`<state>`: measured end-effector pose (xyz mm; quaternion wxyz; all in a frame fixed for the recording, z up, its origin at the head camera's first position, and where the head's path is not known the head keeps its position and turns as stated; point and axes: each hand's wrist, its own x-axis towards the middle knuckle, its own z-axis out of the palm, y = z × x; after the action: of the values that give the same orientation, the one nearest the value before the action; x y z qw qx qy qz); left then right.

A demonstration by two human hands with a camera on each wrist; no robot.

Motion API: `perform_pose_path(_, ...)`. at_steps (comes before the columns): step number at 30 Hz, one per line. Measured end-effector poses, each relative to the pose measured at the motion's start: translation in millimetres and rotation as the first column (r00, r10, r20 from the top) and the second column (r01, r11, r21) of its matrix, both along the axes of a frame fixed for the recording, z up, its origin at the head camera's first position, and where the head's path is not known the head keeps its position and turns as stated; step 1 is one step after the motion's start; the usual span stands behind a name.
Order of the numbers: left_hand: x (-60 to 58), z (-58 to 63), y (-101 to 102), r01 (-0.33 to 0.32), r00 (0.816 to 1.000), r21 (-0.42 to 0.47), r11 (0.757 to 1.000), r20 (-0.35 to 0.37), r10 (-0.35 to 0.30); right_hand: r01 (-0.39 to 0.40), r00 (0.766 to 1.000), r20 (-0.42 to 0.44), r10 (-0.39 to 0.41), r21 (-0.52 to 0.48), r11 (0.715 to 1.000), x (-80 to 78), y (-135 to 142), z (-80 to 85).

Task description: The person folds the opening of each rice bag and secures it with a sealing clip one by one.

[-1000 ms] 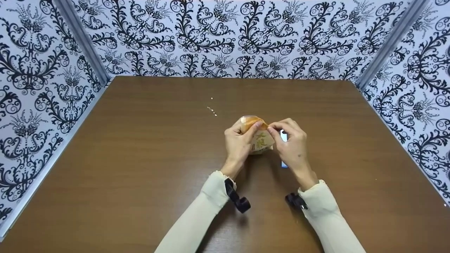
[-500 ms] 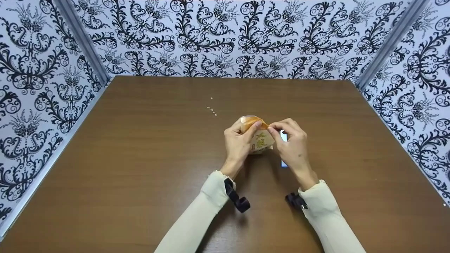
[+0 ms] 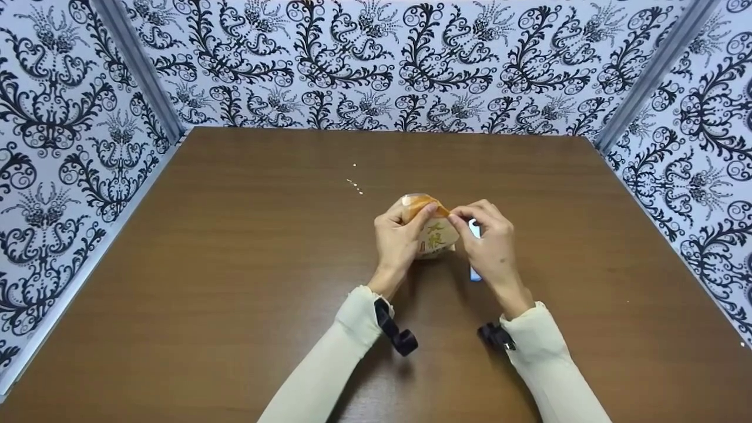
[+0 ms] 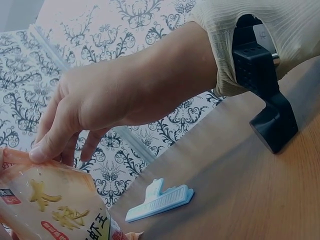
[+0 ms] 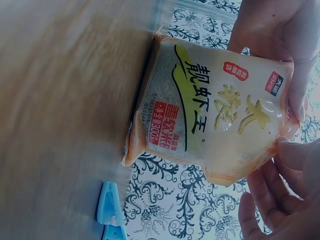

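A small rice bag (image 3: pixel 437 239), with an orange top and gold lettering, stands upright on the table. My left hand (image 3: pixel 395 238) grips its top from the left, thumb laid over the orange film. Opposite, the right hand (image 3: pixel 490 241) pinches the bag's top edge between thumb and index finger. The right wrist view shows the bag's printed front (image 5: pixel 200 100), with grains behind a clear window near the base. Just right of the bag lies a light-blue bag clip (image 4: pixel 160 202), partly covered by the right hand in the head view.
Several white grains (image 3: pixel 356 187) are scattered on the brown table (image 3: pixel 235 264) beyond the bag, to the left. Patterned panels (image 3: pixel 364 64) wall in the back and both sides. Black camera mounts (image 3: pixel 404 342) stick out from the wrists.
Almost nothing differs. Both hands keep their hold on the bag's top; the right fingers have shifted very slightly to the right along its edge.
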<state>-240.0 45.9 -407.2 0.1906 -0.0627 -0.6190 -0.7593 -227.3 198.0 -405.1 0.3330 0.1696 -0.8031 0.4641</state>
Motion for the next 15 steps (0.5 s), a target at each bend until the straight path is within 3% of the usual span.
perform_pose_path(15, -0.8, -0.4, -0.5, 0.004, 1.0, -0.037, 0.999, 0.026, -0.003, 0.014, 0.999, 0.042, -0.016, 0.045, 0.999, -2.0, 3.8, -3.0)
